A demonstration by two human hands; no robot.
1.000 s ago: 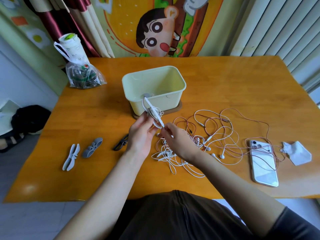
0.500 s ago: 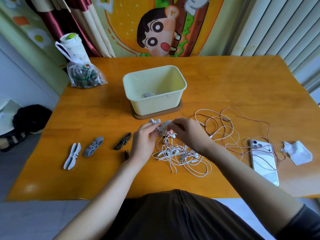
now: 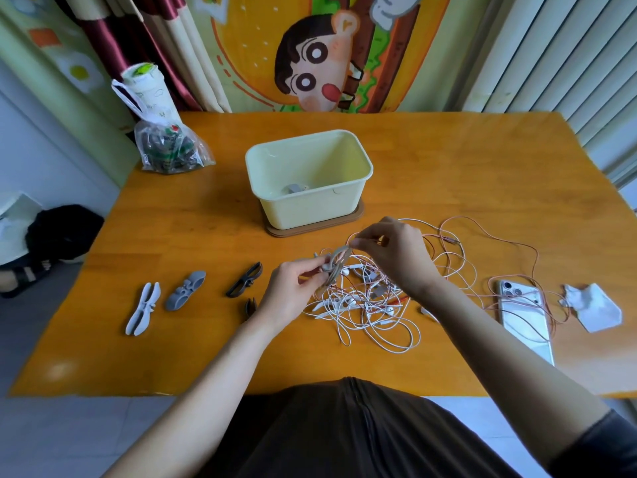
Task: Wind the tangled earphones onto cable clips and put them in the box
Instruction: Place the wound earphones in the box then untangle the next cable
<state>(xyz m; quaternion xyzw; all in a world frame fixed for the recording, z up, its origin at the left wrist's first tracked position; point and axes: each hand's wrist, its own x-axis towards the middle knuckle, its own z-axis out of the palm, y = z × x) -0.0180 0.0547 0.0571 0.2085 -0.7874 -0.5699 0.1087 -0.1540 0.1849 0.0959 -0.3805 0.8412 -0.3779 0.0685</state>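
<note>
In front of the box (image 3: 310, 215), my left hand (image 3: 293, 291) grips a grey cable clip (image 3: 333, 265), fingers curled; I'd hold it steady and feed one wire at a time. My right hand (image 3: 396, 260), wrist arched, pinches at the clip's tip above the tangled earphones (image 3: 365, 308), heaped just in front of the box.

Pale yellow box (image 3: 310, 198); white and pink earphones (image 3: 365, 305).

Counter (image 3: 482, 160): orange wood.
Box (image 3: 312, 208): mid-counter, on brown mat (image 3: 344, 224).
Bag (image 3: 169, 150): far left of box.
Cable clips (image 3: 185, 289): nearer, left of box.
Earphones (image 3: 372, 315): tangled, just nearer than box.
Phone (image 3: 524, 319), tissue (image 3: 596, 307): nearer, right of box.
</note>
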